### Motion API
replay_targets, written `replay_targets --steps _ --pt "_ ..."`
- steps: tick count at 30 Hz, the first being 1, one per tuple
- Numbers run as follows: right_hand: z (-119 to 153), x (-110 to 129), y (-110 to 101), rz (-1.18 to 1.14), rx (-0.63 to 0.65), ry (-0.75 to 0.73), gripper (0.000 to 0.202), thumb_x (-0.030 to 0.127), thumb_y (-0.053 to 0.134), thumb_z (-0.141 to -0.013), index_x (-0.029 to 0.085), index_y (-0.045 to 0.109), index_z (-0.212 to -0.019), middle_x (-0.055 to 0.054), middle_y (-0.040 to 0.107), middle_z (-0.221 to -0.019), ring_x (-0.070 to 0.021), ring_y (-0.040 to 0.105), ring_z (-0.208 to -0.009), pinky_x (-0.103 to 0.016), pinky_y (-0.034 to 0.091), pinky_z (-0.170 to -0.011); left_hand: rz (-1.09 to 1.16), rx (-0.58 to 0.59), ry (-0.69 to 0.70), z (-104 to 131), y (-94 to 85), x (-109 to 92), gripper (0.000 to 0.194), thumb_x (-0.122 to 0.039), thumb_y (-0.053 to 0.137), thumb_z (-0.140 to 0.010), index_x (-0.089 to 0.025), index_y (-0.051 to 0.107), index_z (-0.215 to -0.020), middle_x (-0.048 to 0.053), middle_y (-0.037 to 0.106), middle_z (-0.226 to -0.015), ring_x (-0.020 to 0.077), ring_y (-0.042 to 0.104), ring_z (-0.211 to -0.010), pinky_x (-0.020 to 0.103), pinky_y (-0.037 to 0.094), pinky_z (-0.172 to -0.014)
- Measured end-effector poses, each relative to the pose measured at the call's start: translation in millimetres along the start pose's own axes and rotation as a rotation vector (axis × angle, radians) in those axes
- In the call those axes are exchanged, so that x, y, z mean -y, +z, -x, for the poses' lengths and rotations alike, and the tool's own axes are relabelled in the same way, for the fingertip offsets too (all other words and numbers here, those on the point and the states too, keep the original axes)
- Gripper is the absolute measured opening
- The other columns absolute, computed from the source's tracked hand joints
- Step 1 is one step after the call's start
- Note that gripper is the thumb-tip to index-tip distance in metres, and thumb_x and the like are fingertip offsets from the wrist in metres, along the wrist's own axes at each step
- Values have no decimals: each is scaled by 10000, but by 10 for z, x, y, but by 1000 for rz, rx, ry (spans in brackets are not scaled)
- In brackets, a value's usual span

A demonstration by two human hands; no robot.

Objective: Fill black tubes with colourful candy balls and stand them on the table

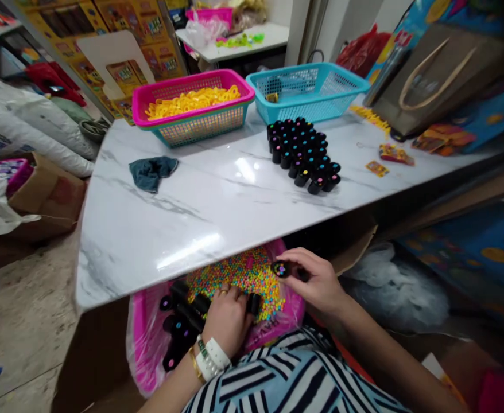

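Observation:
In my right hand (316, 281), fingers and thumb are closed round a small black tube (280, 268), its end facing me with coloured beads showing in it. My left hand (226, 318) reaches down into a pink tub (138, 344), fingers curled round another black tube (255, 304); its fingertips are partly hidden. Small multicoloured beads (235, 272) fill the far part of the tub. More black tubes (181, 327) lie to the left of my left hand, in a plastic-lined part of the tub.
Above the tub is a marble-pattern table (209, 195). On it stand a cluster of black tubes (303, 149), a pink basket (194, 83) of yellow pieces, a blue basket (307, 86), a dark cloth (152, 172) and a paper bag (437, 80). Its front edge overhangs the tub.

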State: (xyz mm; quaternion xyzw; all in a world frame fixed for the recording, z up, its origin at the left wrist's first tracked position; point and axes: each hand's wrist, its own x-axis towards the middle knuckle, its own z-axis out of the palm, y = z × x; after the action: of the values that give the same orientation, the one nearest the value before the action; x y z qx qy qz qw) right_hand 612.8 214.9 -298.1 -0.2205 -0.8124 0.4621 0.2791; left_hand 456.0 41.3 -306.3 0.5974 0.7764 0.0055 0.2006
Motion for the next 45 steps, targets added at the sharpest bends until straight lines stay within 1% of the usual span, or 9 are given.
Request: replay_targets --steps 6,14,16,20,22,31,36,41,45 --pt "-373 -181 -526 282 -502 99 257 301 715 -771 194 680 -1002 -2 605 -811 -108 518 -604 -245 452 -563 33 -58 -55 -72 48 18 361 -450 702 -754 -160 668 -966 132 651 -998 328 556 -1003 468 415 -891" --pt "-655 -257 -614 715 -645 -29 226 371 694 -805 179 657 -692 5 597 -622 -128 541 -566 -264 459 -606 20 -93 -61 -145 -31 -26 172 -273 561 -850 -138 653 -905 133 662 -933 315 575 -957 463 437 -868" --pt "-495 -130 -420 682 -501 -146 148 327 681 -824 188 673 -775 -24 643 -701 -156 587 -657 -294 496 -673 75 -95 -88 -115 -92 15 161 -256 531 -865 -136 622 -920 124 659 -911 293 586 -912 437 449 -842" --pt "-83 61 165 477 263 -312 391 226 630 -851 207 584 -1239 -97 653 -1176 -239 590 -1075 -412 512 -932 211 -95 -101 -108 -128 100 124 -230 598 -819 -159 573 -918 77 653 -867 246 602 -864 366 472 -805" --pt "68 28 432 426 470 -281 424 166 587 -862 170 544 -1284 -111 650 -1182 -242 589 -1072 -415 528 -920 250 -88 -96 -116 -93 115 141 -204 627 -795 -163 570 -918 68 654 -866 238 608 -870 350 479 -805" --pt "7 -231 600 578 585 -71 287 150 601 -837 172 634 -1122 -137 641 -1047 -271 594 -997 -424 529 -814 267 -134 -97 256 -97 359 311 -400 599 -876 -154 584 -1065 93 630 -961 261 571 -936 431 470 -859" --pt "6 -122 616 135 652 213 529 371 666 -837 165 472 -1284 -13 668 -800 -134 624 -625 -268 530 -603 268 -91 -32 404 -102 523 312 -379 570 -898 -181 589 -1139 96 602 -1083 258 529 -1017 449 442 -921" --pt "-108 -213 618 256 700 -192 464 130 535 -879 256 514 -1324 -94 563 -1310 -199 556 -1149 -399 500 -941 233 -87 -25 386 -132 511 272 -306 539 -909 -198 605 -1150 94 605 -1067 258 508 -1014 460 423 -922" --pt "-83 -241 748 407 783 -318 397 175 564 -889 235 562 -1282 -86 611 -1265 -226 553 -1094 -414 513 -905 180 -46 30 359 -157 416 288 -295 602 -857 -202 628 -1128 96 603 -1058 280 476 -1057 469 398 -943"
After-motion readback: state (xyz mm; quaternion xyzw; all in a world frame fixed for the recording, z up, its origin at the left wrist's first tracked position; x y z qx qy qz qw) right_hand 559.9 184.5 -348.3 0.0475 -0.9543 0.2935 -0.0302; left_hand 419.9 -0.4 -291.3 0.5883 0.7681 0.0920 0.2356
